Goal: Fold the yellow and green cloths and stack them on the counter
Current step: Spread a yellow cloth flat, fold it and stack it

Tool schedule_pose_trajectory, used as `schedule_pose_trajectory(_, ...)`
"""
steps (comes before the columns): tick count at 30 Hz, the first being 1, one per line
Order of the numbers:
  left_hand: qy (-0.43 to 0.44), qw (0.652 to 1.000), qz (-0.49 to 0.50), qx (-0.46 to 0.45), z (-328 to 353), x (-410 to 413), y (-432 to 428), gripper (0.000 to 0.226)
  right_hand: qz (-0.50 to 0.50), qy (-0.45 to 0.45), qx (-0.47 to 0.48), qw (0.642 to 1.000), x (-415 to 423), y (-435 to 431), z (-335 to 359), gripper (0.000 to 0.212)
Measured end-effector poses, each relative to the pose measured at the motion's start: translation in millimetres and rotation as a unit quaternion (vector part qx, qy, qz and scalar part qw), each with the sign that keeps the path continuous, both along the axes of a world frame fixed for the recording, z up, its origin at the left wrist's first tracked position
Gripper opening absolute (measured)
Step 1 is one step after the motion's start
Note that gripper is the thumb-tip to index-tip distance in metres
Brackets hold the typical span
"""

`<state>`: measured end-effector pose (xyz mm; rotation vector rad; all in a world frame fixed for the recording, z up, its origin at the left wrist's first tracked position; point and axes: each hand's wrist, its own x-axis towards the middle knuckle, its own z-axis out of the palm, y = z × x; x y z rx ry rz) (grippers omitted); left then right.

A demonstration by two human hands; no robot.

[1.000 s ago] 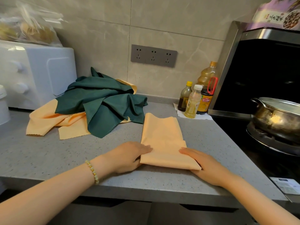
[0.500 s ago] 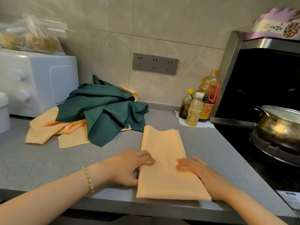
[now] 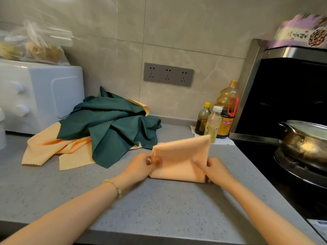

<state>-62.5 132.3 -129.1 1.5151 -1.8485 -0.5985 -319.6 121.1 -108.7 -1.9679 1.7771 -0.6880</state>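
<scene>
White oven [image 3: 40,96] left; three bottles [image 3: 215,121] by wall; steel pot [image 3: 306,140] on stove.

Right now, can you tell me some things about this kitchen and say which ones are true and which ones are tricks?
1. The left hand and the right hand both hold the half-folded yellow cloth. True.
2. The green cloths are neatly folded. False: they lie crumpled in a heap on top of the unfolded yellow cloths.
3. A metal pot sits on the stove at the right. True.
4. A plug is stuck in the wall socket. False: all three outlets are free.
5. The bottles stand by the wall, to the right of the heap. True.
</scene>
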Motion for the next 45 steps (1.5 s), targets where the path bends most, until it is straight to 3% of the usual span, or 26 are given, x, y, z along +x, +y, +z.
schedule_pose_trajectory(3, 0.003, 0.996, 0.078, 0.049, -3.5, -6.6, -18.0, 0.050, -0.066, -0.011, 0.031, 0.997, 8.5, -26.8, -7.7, 0.039)
schedule_pose_trajectory(10, 0.010, 0.994, 0.084, 0.066, -5.8, -13.1, -21.8, 0.048, -0.119, -0.037, 0.030, 0.992, 16.2, -33.7, -15.1, 0.028)
schedule_pose_trajectory(18, 0.027, 0.992, 0.100, 0.068, -12.4, -24.3, -19.7, 0.037, -0.123, -0.208, 0.107, 0.965, 14.1, -31.1, -10.1, 0.028)
schedule_pose_trajectory(25, -0.042, 0.984, 0.149, 0.088, -3.0, -20.7, -16.0, 0.015, -0.155, -0.204, 0.087, 0.963, 14.4, -31.9, -13.3, 0.033)
schedule_pose_trajectory(36, -0.158, 0.972, 0.165, 0.050, 4.9, -20.6, -22.0, 0.041, -0.160, -0.161, 0.042, 0.973, 15.0, -34.4, -23.0, 0.037)
schedule_pose_trajectory(41, -0.113, 0.981, 0.152, 0.035, 3.0, -19.0, -24.9, 0.027, -0.161, -0.198, 0.020, 0.967, 11.3, -35.9, -27.2, 0.040)
schedule_pose_trajectory(45, -0.095, 0.985, 0.124, 0.072, 1.5, -13.6, -28.1, 0.026, -0.154, -0.215, 0.018, 0.964, 8.7, -35.8, -29.8, 0.038)
